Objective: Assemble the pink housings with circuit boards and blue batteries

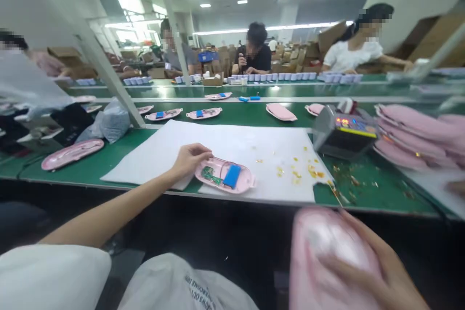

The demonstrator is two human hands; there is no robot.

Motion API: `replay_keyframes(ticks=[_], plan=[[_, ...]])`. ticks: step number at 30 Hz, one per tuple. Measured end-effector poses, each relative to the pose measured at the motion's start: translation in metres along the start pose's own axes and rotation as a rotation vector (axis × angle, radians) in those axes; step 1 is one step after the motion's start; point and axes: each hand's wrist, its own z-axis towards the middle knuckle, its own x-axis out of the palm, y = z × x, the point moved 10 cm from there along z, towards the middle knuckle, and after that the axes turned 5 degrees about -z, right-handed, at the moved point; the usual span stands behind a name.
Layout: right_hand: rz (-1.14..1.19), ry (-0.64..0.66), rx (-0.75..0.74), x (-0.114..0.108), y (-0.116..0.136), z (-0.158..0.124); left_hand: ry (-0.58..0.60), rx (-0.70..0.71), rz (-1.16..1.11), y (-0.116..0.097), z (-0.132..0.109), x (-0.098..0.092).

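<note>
A: From the head camera, what is the left hand (191,159) doing?

B: Its thumb and fingers are pinched together on the left end of an open pink oval plastic shell (246,184). Inside sit a blue rectangular block (231,176) and, to its left, a green circuit board (213,177).

A: Where is that shell?

B: At the near edge of a white flat sheet (225,140) spread over the green surface (116,152).

A: And the right hand (385,261)?

B: Clamped on a glossy pink rounded cover (312,225), in front of the surface's near edge, at the lower right. Both are blurred, so I cannot tell exactly how each finger lies.

A: What is around them?

B: Small amber scraps (315,173) lie on the sheet's right side. Beyond that stands a grey box-shaped device (345,133) with lit red digits, just left of a stack of pink shells (417,135). A long pink tray-like shell (72,153) rests at the far left.

A: Anyone opposite?

B: A person in a black top (259,58), behind a row of small pale-lilac containers (272,77).
</note>
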Motion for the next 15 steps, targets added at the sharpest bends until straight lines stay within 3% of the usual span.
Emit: replay_keyframes(ticks=[2, 4, 6, 7, 9, 12, 15], plan=[[-0.028, 0.164, -0.209, 0.038, 0.07, 0.052, 0.05, -0.006, -0.192, 0.006, 0.004, 0.007], [-0.048, 0.44, -0.451, 0.099, 0.131, 0.088, 0.08, -0.038, -0.312, 0.012, 0.004, 0.008], [-0.054, 0.733, -0.58, 0.159, 0.165, 0.103, 0.114, -0.076, -0.377, 0.019, 0.004, 0.006], [-0.029, 0.826, -0.566, 0.181, 0.17, 0.108, 0.134, -0.094, -0.392, 0.023, 0.003, 0.005], [0.083, 0.835, -0.397, 0.202, 0.165, 0.121, 0.16, -0.117, -0.401, 0.03, 0.003, 0.003], [0.054, 0.662, -0.104, 0.197, 0.134, 0.125, 0.159, -0.073, -0.364, 0.032, 0.004, -0.002], [-0.253, 0.643, 0.002, 0.192, 0.111, 0.108, 0.155, -0.01, -0.325, 0.028, 0.004, -0.006]])
